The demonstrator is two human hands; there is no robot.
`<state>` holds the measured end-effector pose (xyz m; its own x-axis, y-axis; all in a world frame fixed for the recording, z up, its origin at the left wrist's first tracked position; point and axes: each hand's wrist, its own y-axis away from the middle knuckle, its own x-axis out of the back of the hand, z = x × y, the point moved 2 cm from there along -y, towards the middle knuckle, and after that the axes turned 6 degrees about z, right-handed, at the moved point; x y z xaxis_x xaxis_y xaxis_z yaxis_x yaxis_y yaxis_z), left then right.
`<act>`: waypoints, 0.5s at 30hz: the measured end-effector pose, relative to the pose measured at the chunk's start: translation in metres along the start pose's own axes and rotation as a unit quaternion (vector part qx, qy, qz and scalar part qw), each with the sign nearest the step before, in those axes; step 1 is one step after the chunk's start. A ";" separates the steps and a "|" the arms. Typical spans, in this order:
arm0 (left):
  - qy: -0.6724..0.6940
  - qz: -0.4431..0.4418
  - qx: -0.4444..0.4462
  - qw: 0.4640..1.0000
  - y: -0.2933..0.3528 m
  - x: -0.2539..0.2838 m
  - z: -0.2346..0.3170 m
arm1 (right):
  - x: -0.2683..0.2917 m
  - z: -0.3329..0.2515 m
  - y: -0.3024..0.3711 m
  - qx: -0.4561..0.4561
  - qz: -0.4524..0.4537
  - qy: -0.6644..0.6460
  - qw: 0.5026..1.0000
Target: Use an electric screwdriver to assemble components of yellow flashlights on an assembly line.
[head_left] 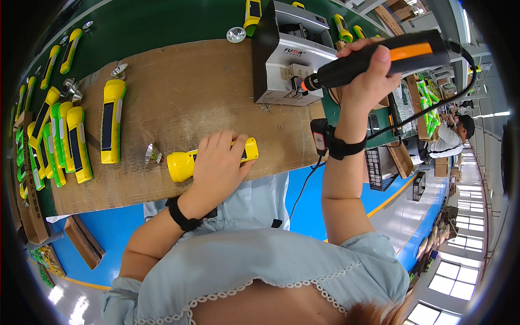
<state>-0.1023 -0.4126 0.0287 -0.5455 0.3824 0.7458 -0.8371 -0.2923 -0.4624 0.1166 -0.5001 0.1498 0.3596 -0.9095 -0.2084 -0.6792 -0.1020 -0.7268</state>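
My left hand (219,161) is wrapped over a yellow flashlight (181,165) lying on the cardboard sheet (179,92). Its wide head points left, and my fingers hide much of its body. Beside that head sits a small shiny reflector (153,154). In my right hand (374,76) is a black electric screwdriver (409,53) with an orange stripe, held nearly level. The tool's tip is at the front outlet of a grey metal screw feeder (281,57); whether it touches a screw there is too small to tell.
Several yellow and green flashlights (81,143) lie grouped at the left, with one yellow flashlight (112,122) apart from them. Loose reflectors (235,35) rest behind. A black cable (433,103) loops from the screwdriver. At far right, a co-worker (452,138) sits near a box of green parts (428,105).
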 end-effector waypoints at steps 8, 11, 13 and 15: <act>-0.007 0.008 0.022 1.000 0.002 0.001 0.000 | -0.003 -0.012 0.013 -0.149 -0.103 -0.048 0.982; -0.003 0.016 0.023 1.000 0.001 -0.001 -0.001 | -0.004 -0.027 0.044 -0.168 -0.086 -0.188 0.964; -0.001 0.019 0.026 0.999 0.001 -0.001 0.000 | -0.010 -0.038 0.064 -0.172 -0.090 -0.204 0.959; 0.000 0.021 0.021 1.000 0.001 -0.001 0.001 | -0.015 -0.040 0.076 -0.180 -0.090 -0.210 0.957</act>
<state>-0.1029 -0.4139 0.0278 -0.5807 0.3697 0.7253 -0.8106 -0.3457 -0.4728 0.0342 -0.5107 0.1242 0.6654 -0.6297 -0.4010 -0.7313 -0.4419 -0.5195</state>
